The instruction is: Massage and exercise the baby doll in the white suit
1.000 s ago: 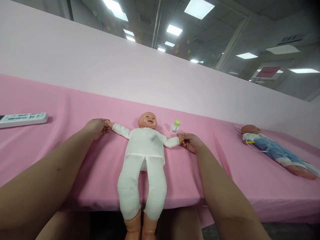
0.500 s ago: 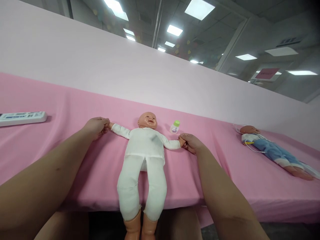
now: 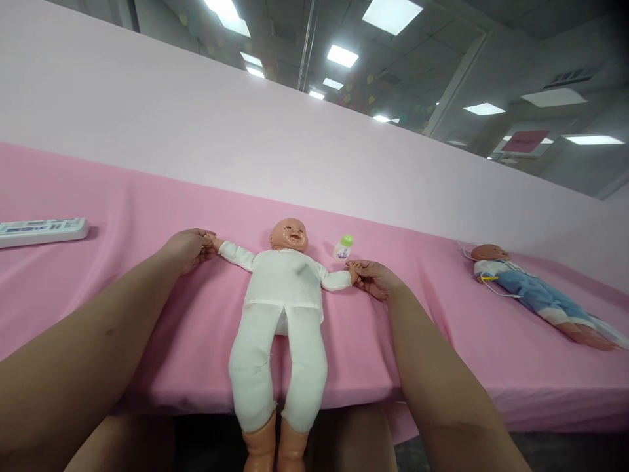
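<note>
A baby doll (image 3: 284, 282) in white cloth lies on its back on the pink-covered table, head toward the wall and feet past the front edge. Both its arms are stretched out sideways. On the left, my left hand (image 3: 189, 250) is closed around one of the doll's small hands. My right hand (image 3: 376, 278) pinches the doll's other hand between thumb and fingers. Just beyond my right hand stands a small bottle (image 3: 343, 249) with a green cap, close to the doll's head.
A white, flat device with printed markings (image 3: 44, 231) lies at the far left. At the right, a second doll (image 3: 535, 295) in blue and white clothes lies with thin tubing on it. A pale wall (image 3: 295, 167) rises behind the pink sheet (image 3: 162, 367).
My right fingers have shifted slightly on the doll's hand, so more of its small fingers shows. The left hand keeps its grip, and the doll's pose is nearly the same.
</note>
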`<state>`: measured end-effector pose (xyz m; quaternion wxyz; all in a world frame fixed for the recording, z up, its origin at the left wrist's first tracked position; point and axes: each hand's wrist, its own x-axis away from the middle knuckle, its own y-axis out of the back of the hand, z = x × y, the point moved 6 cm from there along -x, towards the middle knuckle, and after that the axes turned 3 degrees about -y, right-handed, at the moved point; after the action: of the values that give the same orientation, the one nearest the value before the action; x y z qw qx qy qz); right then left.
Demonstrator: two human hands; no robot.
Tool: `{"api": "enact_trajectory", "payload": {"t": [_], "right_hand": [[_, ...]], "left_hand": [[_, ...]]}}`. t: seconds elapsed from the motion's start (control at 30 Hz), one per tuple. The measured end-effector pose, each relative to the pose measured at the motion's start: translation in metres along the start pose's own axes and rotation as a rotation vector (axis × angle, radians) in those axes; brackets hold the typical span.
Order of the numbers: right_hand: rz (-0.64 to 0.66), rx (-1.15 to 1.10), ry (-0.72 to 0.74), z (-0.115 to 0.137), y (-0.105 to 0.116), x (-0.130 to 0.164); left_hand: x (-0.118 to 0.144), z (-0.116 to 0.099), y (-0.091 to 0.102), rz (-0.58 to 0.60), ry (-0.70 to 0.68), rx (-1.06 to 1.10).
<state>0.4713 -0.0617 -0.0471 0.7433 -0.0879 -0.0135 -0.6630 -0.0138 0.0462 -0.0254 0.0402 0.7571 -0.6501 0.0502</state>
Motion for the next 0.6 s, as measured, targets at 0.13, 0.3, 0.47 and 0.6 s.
{"api": "enact_trajectory", "payload": {"t": [0.13, 0.3, 0.47, 0.6], "right_hand": [[0.03, 0.042, 0.011, 0.001, -0.005, 0.001], [-0.054, 0.086, -0.005, -0.002, -0.002, -0.004], [-0.152, 0.08, -0.008, -0.007, 0.003, -0.011], [-0.112, 0.073, -0.023, -0.005, 0.001, -0.011]], "left_hand": [[0.001, 0.0, 0.002, 0.017, -0.028, -0.01], [0.0, 0.001, 0.004, -0.004, -0.081, -0.009], [0.002, 0.0, 0.002, -0.028, -0.049, 0.002], [0.005, -0.002, 0.0, -0.025, -0.033, 0.026]]}}
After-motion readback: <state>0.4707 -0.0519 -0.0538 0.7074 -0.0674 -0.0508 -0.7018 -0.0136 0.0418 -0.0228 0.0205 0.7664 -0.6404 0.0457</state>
